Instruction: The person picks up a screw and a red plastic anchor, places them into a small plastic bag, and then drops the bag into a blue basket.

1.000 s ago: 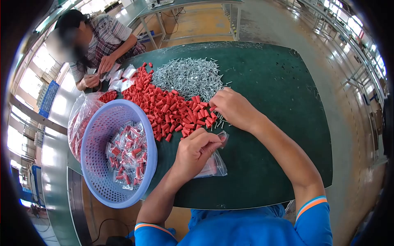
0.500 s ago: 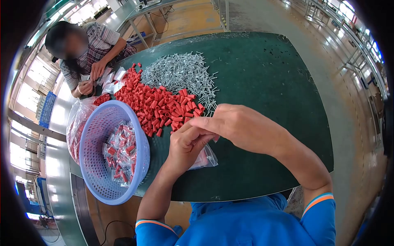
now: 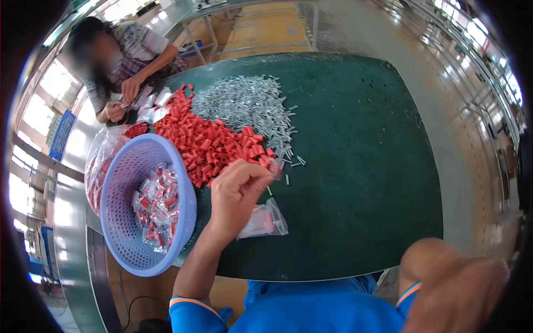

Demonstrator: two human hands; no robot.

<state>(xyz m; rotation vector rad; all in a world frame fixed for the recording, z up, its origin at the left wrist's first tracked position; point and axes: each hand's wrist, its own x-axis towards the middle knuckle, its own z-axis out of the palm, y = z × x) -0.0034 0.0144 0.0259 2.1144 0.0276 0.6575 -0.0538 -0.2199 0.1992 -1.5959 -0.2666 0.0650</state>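
Note:
Over the near edge of the red pile, my left hand (image 3: 236, 188) is closed, thumb and fingertips pinching a small clear plastic bag (image 3: 276, 167) that shows some red. Below it on the green table lies another clear bag (image 3: 267, 221) with something red in it. My right hand (image 3: 458, 288) is raised at the lower right, close to the camera and smeared by motion. Small red tapered plastic sleeves (image 3: 208, 141) are heaped just beyond my left hand. A pile of silver screws (image 3: 244, 102) lies behind them, with several loose screws (image 3: 287, 179) near my left fingertips.
To my left, a lavender perforated basket (image 3: 190, 213) holds many filled clear bags. A large plastic bag (image 3: 99, 166) of red pieces stands behind it. Across the green table (image 3: 355, 166), a person (image 3: 130, 66) handles something small beside more plastic bags (image 3: 158, 105).
My right hand has left my left hand and swung down to the lower right, toward the camera. My left hand keeps its pinch. Loose screws now show beside it.

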